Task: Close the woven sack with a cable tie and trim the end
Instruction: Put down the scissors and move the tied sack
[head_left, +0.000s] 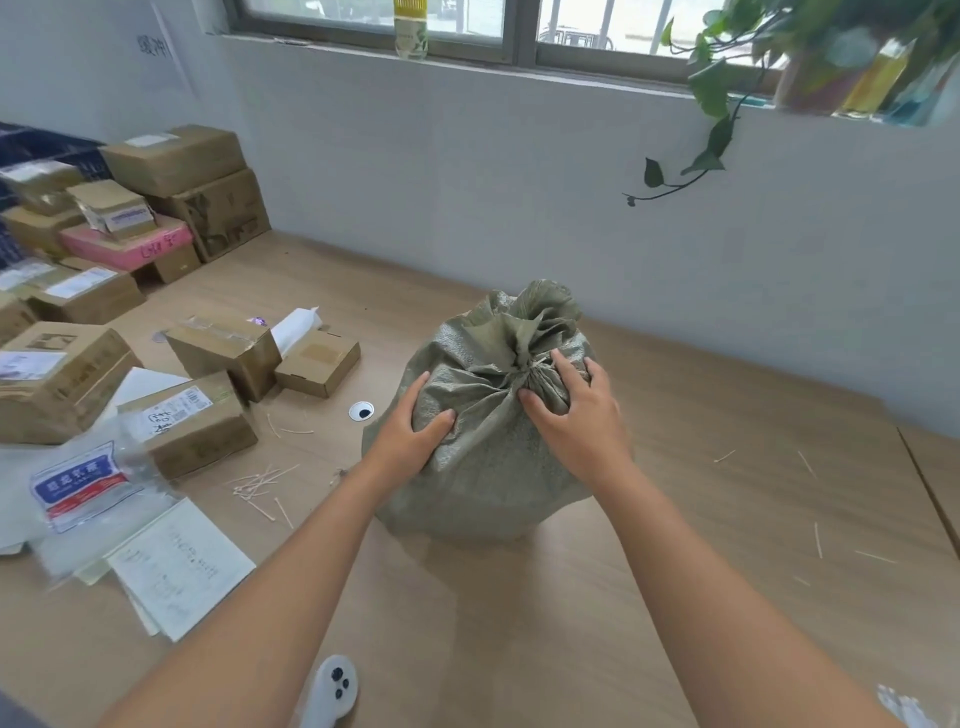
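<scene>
A full grey-green woven sack (483, 457) stands upright on the wooden table (727, 493). Its mouth is gathered into a ruffled neck (524, 322), and a pale cable tie (537, 365) circles the gather. My left hand (415, 421) presses flat against the sack's left shoulder, thumb and fingers spread on the fabric. My right hand (576, 410) rests on the right shoulder just below the neck, with its fingertips touching the fabric beside the tie. Neither hand holds a tool.
Cardboard boxes (223, 348) and parcels are piled at the left. Loose cable ties (260, 486) lie scattered on the table, papers (176, 566) and a plastic bag (83, 483) near the left front edge. A white controller (332, 688) sits at the bottom. A plant hangs at the upper right.
</scene>
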